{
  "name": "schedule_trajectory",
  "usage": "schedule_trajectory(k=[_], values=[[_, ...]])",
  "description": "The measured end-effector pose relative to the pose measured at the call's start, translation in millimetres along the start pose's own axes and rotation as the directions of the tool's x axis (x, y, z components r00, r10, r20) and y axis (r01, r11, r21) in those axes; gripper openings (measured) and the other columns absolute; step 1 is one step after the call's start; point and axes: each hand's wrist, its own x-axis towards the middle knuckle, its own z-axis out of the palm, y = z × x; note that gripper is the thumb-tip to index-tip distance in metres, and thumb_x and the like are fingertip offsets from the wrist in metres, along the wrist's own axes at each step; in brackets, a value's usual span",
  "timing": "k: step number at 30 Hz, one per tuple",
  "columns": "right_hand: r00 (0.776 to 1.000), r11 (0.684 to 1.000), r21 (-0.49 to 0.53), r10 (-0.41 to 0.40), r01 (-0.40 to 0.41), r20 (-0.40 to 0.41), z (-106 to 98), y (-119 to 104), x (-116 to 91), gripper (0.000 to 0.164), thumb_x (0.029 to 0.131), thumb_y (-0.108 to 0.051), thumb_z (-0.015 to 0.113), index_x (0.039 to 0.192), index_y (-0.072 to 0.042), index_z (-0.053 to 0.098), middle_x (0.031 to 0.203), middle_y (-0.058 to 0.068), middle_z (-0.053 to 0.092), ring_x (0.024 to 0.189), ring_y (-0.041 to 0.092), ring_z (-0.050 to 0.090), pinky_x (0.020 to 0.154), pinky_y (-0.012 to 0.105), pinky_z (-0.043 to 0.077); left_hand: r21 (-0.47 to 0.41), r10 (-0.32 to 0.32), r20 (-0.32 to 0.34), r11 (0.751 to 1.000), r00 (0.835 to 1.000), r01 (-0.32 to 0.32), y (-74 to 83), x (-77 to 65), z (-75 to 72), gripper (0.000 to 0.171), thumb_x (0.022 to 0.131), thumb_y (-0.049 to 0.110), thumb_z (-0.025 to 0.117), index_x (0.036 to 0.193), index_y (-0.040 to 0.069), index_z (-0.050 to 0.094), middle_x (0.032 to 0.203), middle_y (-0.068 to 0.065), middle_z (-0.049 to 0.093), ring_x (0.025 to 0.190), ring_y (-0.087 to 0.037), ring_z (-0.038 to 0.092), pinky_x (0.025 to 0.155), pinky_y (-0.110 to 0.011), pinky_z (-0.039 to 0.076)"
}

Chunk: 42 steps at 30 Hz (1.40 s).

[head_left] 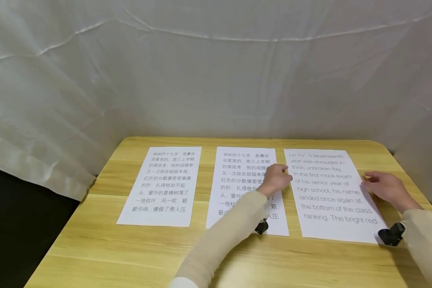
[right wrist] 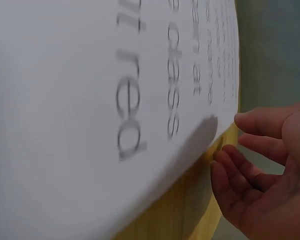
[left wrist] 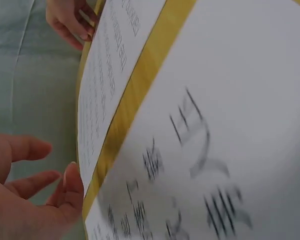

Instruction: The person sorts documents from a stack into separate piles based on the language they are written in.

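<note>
A white sheet with large English print (head_left: 324,192) lies flat on the right part of the wooden table. At its left edge is my left hand (head_left: 276,178), fingers spread and loosely bent, with the forearm crossing over the middle sheet of Chinese print (head_left: 234,176). My right hand (head_left: 387,190) is at the opposite edge of the English sheet, fingertips close beside the paper. In the right wrist view, the right hand (right wrist: 270,165) has a gap between thumb and fingers, with no paper between them. The left hand (left wrist: 35,195) likewise shows thumb and fingers apart.
Another sheet of Chinese print (head_left: 162,188) lies to the left on the table (head_left: 93,240). Behind the table hangs a pale cloth curtain (head_left: 216,80). A dark area (head_left: 14,228) shows beyond the table's left side. Black wrist devices (head_left: 392,235) sit under both forearms.
</note>
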Motion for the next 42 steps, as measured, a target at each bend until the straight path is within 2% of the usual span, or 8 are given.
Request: schedule_trajectory(k=[5, 7, 12, 15, 22, 30, 37, 42], values=[[0.999, 0.999, -0.013, -0.052, 0.052, -0.007, 2.8, -20.1, -3.5, 0.06, 0.098, -0.021, 0.052, 0.134, 0.022, 0.032, 0.122, 0.043, 0.04, 0.103, 0.052, 0.045, 0.082, 0.06, 0.043, 0.113, 0.07, 0.025, 0.991, 0.997, -0.073, -9.2, 2.7, -5.2, 0.043, 0.089, 0.004, 0.062, 0.132, 0.004, 0.058, 0.121, -0.009, 0.064, 0.04, -0.006, 0.028, 0.039, -0.019, 0.032], [0.996, 0.996, -0.007, -0.088, 0.088, -0.007, 5.3, -31.0, -4.3, 0.059, 0.099, -0.023, 0.051, 0.134, 0.022, 0.034, 0.123, 0.044, 0.04, 0.106, 0.054, 0.044, 0.085, 0.062, 0.041, 0.136, 0.117, 0.033, 0.983, 0.993, -0.12, -13.5, 3.0, -6.1, 0.043, 0.089, 0.004, 0.061, 0.131, 0.003, 0.059, 0.121, -0.01, 0.064, 0.045, -0.006, 0.032, 0.042, -0.019, 0.034], [0.98, 0.98, -0.002, -0.2, 0.2, -0.02, 17.5, -65.5, -6.9, 0.054, 0.099, -0.021, 0.053, 0.132, 0.019, 0.041, 0.121, 0.041, 0.048, 0.107, 0.053, 0.047, 0.086, 0.062, 0.041, 0.111, 0.196, 0.016, 0.974, 0.98, -0.197, -25.3, -0.9, -14.1, 0.042, 0.089, 0.005, 0.062, 0.131, 0.002, 0.059, 0.123, -0.011, 0.062, 0.079, -0.007, 0.054, 0.07, -0.016, 0.046], [0.968, 0.969, 0.008, -0.248, 0.248, -0.038, 26.6, -86.9, -9.8, 0.051, 0.097, -0.018, 0.056, 0.132, 0.017, 0.043, 0.121, 0.038, 0.05, 0.108, 0.051, 0.049, 0.087, 0.061, 0.041, 0.099, 0.195, -0.002, 0.976, 0.981, -0.194, -31.4, -5.2, -25.1, 0.043, 0.091, 0.008, 0.063, 0.133, 0.003, 0.057, 0.124, -0.009, 0.061, 0.094, -0.012, 0.058, 0.079, -0.019, 0.048], [0.951, 0.951, 0.054, -0.302, 0.306, -0.069, 49.8, -129.4, -13.2, 0.049, 0.096, -0.016, 0.058, 0.134, 0.012, 0.047, 0.123, 0.033, 0.053, 0.111, 0.046, 0.05, 0.089, 0.059, 0.042, 0.086, 0.206, -0.058, 0.976, 0.977, -0.201, -44.6, -14.6, -65.2, 0.043, 0.092, 0.008, 0.062, 0.134, 0.003, 0.055, 0.124, -0.012, 0.06, 0.103, -0.021, 0.059, 0.084, -0.023, 0.049], [0.958, 0.944, 0.159, -0.283, 0.288, -0.056, 70.3, -159.6, -13.2, 0.049, 0.096, -0.016, 0.058, 0.138, 0.006, 0.046, 0.124, 0.028, 0.056, 0.114, 0.043, 0.051, 0.096, 0.057, 0.04, 0.004, 0.155, -0.14, 0.988, 0.978, -0.155, -67.2, -30.0, -110.5, 0.042, 0.093, 0.011, 0.062, 0.133, 0.003, 0.056, 0.124, -0.014, 0.059, 0.108, -0.025, 0.057, 0.087, -0.034, 0.049], [0.962, 0.92, 0.282, -0.26, 0.273, -0.085, 80.9, -178.5, -12.4, 0.046, 0.098, -0.015, 0.056, 0.138, 0.005, 0.047, 0.12, 0.026, 0.058, 0.111, 0.039, 0.054, 0.095, 0.05, 0.043, -0.084, 0.077, -0.162, 0.992, 0.984, -0.092, -89.5, -38.6, -132.7, 0.038, 0.094, 0.015, 0.061, 0.131, 0.01, 0.061, 0.129, -0.009, 0.059, 0.111, -0.024, 0.055, 0.088, -0.035, 0.049], [0.96, 0.889, 0.363, -0.255, 0.28, -0.116, 85.8, -194.4, -11.9, 0.046, 0.098, -0.017, 0.056, 0.138, 0.003, 0.049, 0.12, 0.023, 0.06, 0.109, 0.035, 0.056, 0.092, 0.045, 0.046, -0.145, 0.084, -0.187, 0.983, 0.979, -0.112, -97.8, -39.8, -141.4, 0.039, 0.095, 0.015, 0.06, 0.133, 0.006, 0.058, 0.13, -0.008, 0.059, 0.113, -0.025, 0.055, 0.09, -0.037, 0.048]])
